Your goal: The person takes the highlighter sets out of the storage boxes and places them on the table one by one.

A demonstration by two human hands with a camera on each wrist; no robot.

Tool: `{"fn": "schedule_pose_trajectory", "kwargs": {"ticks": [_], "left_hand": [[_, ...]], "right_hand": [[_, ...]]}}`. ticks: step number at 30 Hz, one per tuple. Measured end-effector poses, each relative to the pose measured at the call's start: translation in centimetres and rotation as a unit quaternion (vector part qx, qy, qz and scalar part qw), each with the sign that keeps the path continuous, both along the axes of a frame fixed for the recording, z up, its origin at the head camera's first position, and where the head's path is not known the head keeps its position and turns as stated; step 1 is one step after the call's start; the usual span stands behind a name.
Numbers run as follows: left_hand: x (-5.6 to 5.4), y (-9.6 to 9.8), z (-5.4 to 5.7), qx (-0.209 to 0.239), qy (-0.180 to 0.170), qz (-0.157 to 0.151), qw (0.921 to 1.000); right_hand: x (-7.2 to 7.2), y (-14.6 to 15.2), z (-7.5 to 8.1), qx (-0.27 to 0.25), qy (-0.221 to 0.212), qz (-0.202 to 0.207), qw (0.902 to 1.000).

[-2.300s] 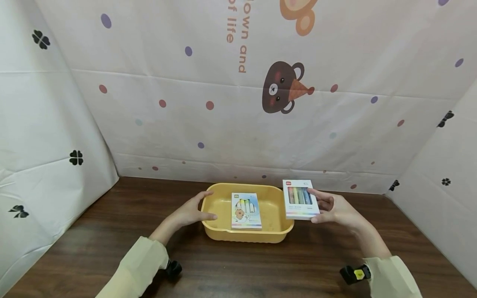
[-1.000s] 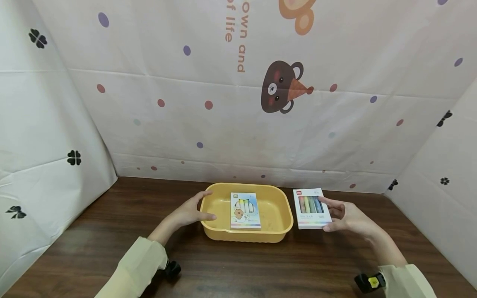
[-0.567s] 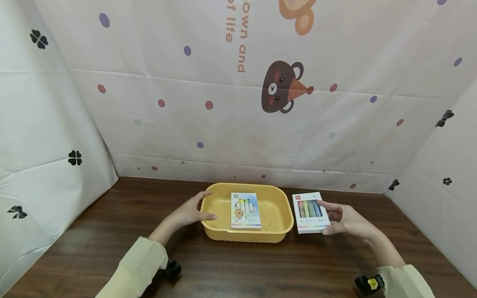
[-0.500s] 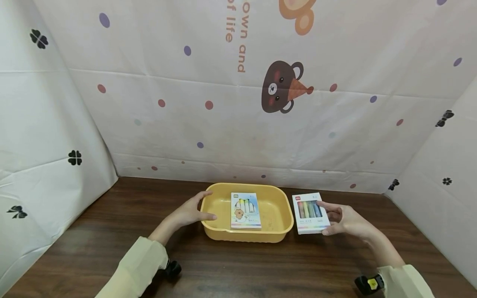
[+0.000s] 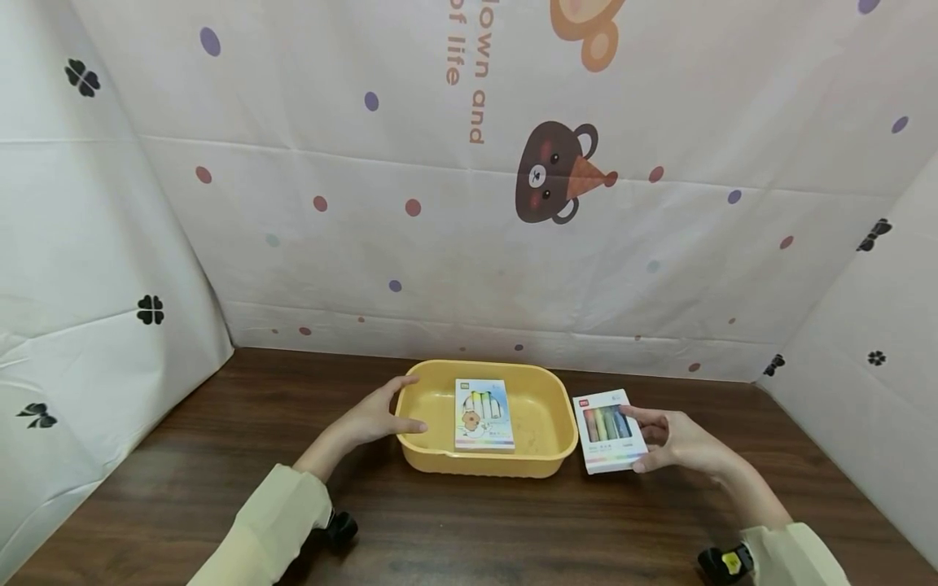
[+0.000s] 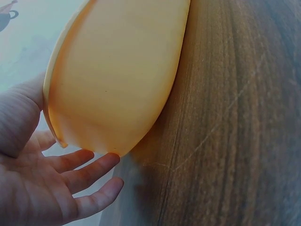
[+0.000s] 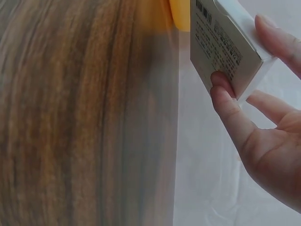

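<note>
Just right of the yellow tub (image 5: pixel 487 466), the right hand (image 5: pixel 677 443) pinches a white box (image 5: pixel 610 431) — windowed face (image 5: pixel 607 425) up, long axis pointing away and slightly left; only the right-wrist view shows its barcode (image 7: pixel 204 12). The left hand (image 5: pixel 370 417) grips the tub.

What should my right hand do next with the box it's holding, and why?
I'd probably lower the white box of colored sticks onto the wood-grain table: your right hand pinches it just right of the yellow basin, and the right wrist view shows its printed back, so it seems lifted.
</note>
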State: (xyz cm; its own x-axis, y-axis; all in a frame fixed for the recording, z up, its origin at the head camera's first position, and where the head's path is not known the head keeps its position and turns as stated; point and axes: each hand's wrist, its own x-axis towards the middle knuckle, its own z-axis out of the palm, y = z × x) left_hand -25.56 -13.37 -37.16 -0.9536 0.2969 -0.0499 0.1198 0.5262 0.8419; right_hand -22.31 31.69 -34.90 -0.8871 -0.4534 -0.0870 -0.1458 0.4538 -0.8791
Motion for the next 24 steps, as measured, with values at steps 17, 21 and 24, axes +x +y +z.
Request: {"fn": "schedule_pose_trajectory", "kwargs": {"ticks": [17, 21, 24], "left_hand": [[0.02, 0.10, 0.06, -0.004, 0.000, 0.006, 1.0000], [-0.02, 0.13, 0.04, -0.003, -0.001, 0.006, 1.0000], [-0.04, 0.10, -0.03, -0.004, -0.001, 0.005, 1.0000]], "right_hand": [[-0.11, -0.34, -0.49, -0.004, -0.022, 0.010, 0.9997], [-0.11, -0.38, -0.54, -0.008, -0.023, 0.015, 0.9996], [-0.14, -0.33, -0.60, -0.005, -0.024, 0.014, 0.9996]]}}
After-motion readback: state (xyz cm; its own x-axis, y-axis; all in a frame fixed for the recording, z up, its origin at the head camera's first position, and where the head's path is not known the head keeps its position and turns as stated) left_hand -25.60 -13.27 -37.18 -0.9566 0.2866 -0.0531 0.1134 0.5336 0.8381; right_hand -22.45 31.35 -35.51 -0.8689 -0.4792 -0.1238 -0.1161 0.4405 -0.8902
